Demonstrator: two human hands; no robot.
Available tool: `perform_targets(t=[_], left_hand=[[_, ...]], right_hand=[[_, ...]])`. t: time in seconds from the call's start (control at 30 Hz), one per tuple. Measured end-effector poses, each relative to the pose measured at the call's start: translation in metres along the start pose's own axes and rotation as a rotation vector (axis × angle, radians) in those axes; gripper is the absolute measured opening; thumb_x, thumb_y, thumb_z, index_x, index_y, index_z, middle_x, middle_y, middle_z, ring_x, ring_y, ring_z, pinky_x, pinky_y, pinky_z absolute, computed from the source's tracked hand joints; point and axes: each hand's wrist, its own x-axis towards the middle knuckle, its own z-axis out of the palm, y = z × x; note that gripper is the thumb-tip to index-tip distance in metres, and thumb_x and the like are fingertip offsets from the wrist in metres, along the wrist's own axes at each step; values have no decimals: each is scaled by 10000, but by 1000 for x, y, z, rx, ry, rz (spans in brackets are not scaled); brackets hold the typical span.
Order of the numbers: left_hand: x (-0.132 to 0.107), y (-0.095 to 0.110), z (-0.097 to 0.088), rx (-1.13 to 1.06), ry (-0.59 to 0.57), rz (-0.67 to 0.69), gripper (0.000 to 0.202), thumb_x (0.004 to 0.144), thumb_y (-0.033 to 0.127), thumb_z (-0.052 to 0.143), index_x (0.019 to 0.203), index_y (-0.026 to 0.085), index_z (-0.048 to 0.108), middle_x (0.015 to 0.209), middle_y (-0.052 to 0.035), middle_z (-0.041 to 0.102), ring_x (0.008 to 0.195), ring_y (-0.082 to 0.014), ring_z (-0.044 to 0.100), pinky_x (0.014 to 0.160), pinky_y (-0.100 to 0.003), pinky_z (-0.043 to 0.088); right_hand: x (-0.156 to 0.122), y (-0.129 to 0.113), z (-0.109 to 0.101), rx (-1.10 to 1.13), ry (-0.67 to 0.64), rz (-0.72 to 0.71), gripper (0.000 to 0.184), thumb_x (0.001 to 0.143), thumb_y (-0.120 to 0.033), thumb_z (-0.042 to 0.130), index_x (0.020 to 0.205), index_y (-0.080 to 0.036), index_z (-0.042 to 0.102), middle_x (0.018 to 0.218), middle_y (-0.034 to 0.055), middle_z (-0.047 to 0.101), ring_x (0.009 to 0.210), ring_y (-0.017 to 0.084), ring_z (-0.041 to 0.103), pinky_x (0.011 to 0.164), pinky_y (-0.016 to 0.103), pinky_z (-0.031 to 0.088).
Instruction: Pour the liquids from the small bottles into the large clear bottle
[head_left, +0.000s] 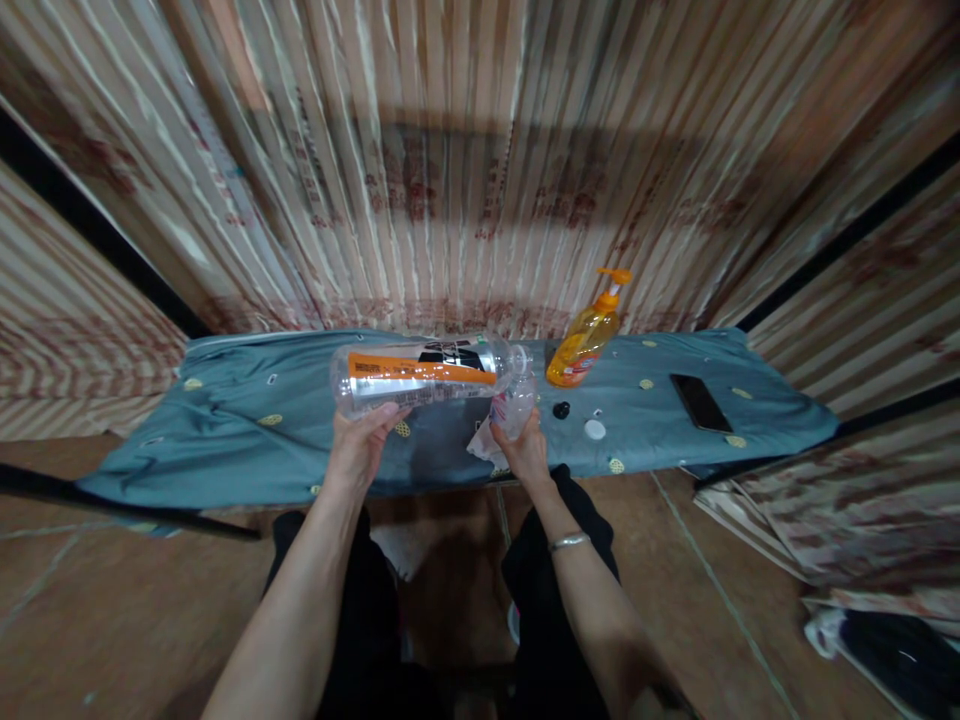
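My left hand (pixel 365 440) is closed round the base end of a large clear plastic bottle (pixel 420 372) with an orange and silver label. The bottle lies nearly level in the air, its neck toward the right. A smaller clear plastic bottle (pixel 516 402) is gripped in my right hand (pixel 527 447), upright, with its mouth close to the large bottle's neck. Whether the two mouths touch I cannot tell. Below my right hand a whitish piece of paper or film (pixel 484 443) shows in part.
An orange pump bottle (pixel 583 340) stands at the back, right of centre. A black cap (pixel 561 410), a white cap (pixel 595 429) and a dark phone (pixel 700 402) lie on the teal cloth (pixel 645 440). Striped curtains (pixel 450 180) hang behind, between black bars (pixel 847 235).
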Motion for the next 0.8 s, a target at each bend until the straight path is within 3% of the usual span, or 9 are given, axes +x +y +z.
perform_targets(t=[0.13, 0.4, 0.8], left_hand=[[1, -1, -1, 6, -15, 6, 805, 447, 218, 1009, 1204, 272, 741, 917, -3, 825, 795, -192, 799, 739, -289, 688], [0, 0, 1, -1, -17, 12, 761, 458, 195, 987, 1174, 285, 747, 863, 15, 808, 836, -207, 802, 787, -316, 690], [2, -4, -2, 10, -12, 23, 719, 483, 236, 984, 1162, 263, 747, 929, -5, 807, 878, -224, 798, 813, -350, 690]], right_hand=[[1, 1, 0, -33, -13, -7, 608, 866, -388, 773, 1373, -117, 574, 1052, 140, 823, 1021, 354, 805, 832, 393, 607], [2, 7, 5, -17, 16, -40, 570, 860, -396, 756, 1331, -119, 593, 1023, 142, 822, 981, 362, 803, 800, 410, 608], [2, 9, 7, 9, 10, -40, 570, 860, -411, 738, 1337, -134, 591, 1001, 134, 808, 964, 360, 793, 797, 420, 597]])
